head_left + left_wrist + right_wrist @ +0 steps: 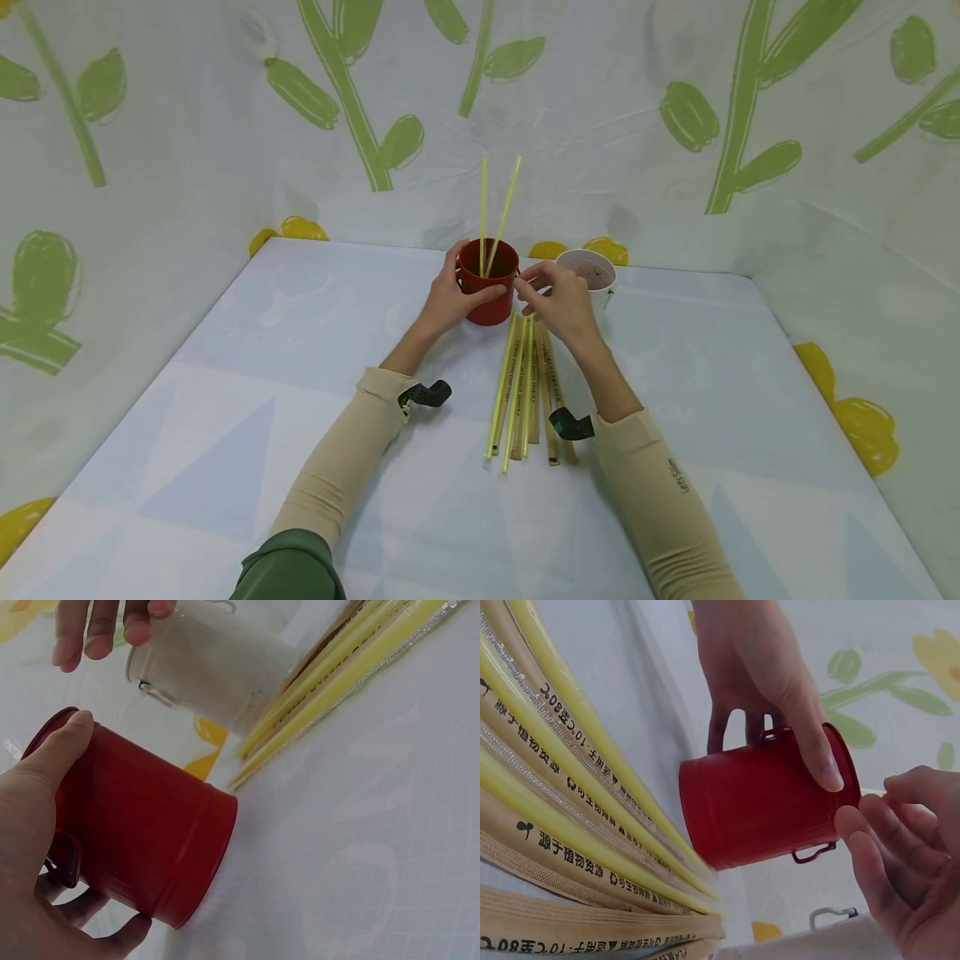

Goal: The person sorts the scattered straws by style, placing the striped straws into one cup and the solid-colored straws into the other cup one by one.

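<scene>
Leafy walls ring the surface [300, 433]. Left hand [450, 302] grips the red cup [489, 283]; right hand [558, 302] hovers beside it, fingers loosely bent, holding nothing.

Middle of the table [262, 433] is the crowded bit: red cup [489, 283] with two straws [495, 217] sticking up out of it, so coming straight down over it is blocked. White cup [592, 271] sits just beside it on the right, tight gap between them. The straw pile [525, 392] fills the strip in front of the red cup. Wide open tabletop on the left and right. Flowered walls [150, 167] close in behind and at both sides.
</scene>
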Demonstrator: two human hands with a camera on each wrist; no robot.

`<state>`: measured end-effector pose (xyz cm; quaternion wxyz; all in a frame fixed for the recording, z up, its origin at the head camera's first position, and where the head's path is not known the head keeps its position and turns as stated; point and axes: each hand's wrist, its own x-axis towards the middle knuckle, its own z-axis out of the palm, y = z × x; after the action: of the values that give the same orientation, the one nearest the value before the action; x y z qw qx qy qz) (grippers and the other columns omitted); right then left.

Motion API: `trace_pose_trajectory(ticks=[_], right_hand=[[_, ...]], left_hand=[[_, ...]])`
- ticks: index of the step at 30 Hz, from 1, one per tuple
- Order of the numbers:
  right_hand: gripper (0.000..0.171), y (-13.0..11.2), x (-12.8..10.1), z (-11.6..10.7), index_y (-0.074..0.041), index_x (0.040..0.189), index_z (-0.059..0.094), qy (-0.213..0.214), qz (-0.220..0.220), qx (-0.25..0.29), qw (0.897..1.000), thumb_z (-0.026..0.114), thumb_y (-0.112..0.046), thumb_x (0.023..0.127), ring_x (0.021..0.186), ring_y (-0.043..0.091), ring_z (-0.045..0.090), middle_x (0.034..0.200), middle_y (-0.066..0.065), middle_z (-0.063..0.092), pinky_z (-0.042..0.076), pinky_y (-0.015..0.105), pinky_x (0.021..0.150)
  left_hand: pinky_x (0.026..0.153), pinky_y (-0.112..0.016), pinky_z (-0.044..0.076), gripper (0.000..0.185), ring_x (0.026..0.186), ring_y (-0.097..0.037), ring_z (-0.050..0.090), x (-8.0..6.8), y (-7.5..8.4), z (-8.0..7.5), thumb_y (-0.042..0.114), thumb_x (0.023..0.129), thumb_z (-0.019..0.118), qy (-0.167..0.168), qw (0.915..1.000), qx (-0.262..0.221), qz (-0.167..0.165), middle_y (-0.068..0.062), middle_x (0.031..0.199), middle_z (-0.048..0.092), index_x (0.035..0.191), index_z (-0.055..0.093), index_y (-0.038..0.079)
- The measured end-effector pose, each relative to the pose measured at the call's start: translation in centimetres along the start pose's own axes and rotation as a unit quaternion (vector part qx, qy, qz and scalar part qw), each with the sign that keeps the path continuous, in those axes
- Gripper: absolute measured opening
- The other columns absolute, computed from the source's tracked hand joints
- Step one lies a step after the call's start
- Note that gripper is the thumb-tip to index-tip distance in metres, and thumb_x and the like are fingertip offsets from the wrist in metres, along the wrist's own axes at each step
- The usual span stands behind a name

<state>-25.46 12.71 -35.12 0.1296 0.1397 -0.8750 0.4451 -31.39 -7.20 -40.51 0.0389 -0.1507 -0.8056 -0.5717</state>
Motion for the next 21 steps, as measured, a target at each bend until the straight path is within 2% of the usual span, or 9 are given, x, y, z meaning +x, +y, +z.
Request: trace_pose_trajectory(ticks=[2,8,13,14,21], right_hand=[[0.022,0.0,0.0,0.0,-0.008,0.105,0.067,-0.011,0.005,-0.009,1.0,0.066,-0.027,0.094,0.065,0.022,0.072,0.087,0.011,0.074,0.057,0.026,0.056],[0.024,0.1,0.0,0.0,-0.008,0.107,0.066,-0.045,0.018,-0.018,0.999,0.064,-0.029,0.095,0.067,0.026,0.073,0.09,0.012,0.074,0.058,0.029,0.058],[0.027,-0.2,0.0,-0.1,-0.007,0.108,0.065,-0.077,0.044,-0.03,0.996,0.064,-0.031,0.095,0.072,0.031,0.074,0.093,0.014,0.074,0.059,0.032,0.061],[0.027,-0.2,0.0,-0.2,-0.007,0.108,0.065,-0.084,0.05,-0.033,0.995,0.064,-0.032,0.095,0.073,0.031,0.074,0.093,0.014,0.074,0.06,0.032,0.062],[0.03,-0.1,0.1,0.2,-0.007,0.113,0.066,-0.128,0.101,-0.038,0.986,0.065,-0.032,0.095,0.077,0.029,0.074,0.098,0.014,0.072,0.06,0.03,0.064]], left_hand=[[0.109,-0.046,0.044,0.092,0.133,-0.024,0.047,-0.2,0.3,-0.1,0.036,0.082,0.079,-0.003,1.0,-0.005,-0.002,-0.001,0.15,0.043,0.152,0.019,0.03],[0.11,-0.05,0.043,0.091,0.136,-0.032,0.044,-1.5,3.3,-0.7,0.023,0.085,0.076,-0.018,0.9998,-0.009,-0.001,-0.012,0.152,0.04,0.154,0.017,0.015],[0.111,-0.048,0.043,0.088,0.137,-0.032,0.044,-2.0,4.3,-0.9,0.022,0.087,0.074,-0.02,0.9998,-0.001,0.003,-0.013,0.152,0.04,0.154,0.017,0.014],[0.111,-0.048,0.043,0.088,0.137,-0.032,0.044,-2.0,4.2,-0.9,0.022,0.087,0.074,-0.02,0.9998,0.0,0.002,-0.013,0.152,0.039,0.154,0.017,0.014],[0.109,-0.047,0.045,0.095,0.135,-0.026,0.045,0.1,-0.2,-0.1,0.035,0.083,0.078,-0.007,0.9999,0.005,0.008,-0.003,0.152,0.041,0.155,0.016,0.023]])
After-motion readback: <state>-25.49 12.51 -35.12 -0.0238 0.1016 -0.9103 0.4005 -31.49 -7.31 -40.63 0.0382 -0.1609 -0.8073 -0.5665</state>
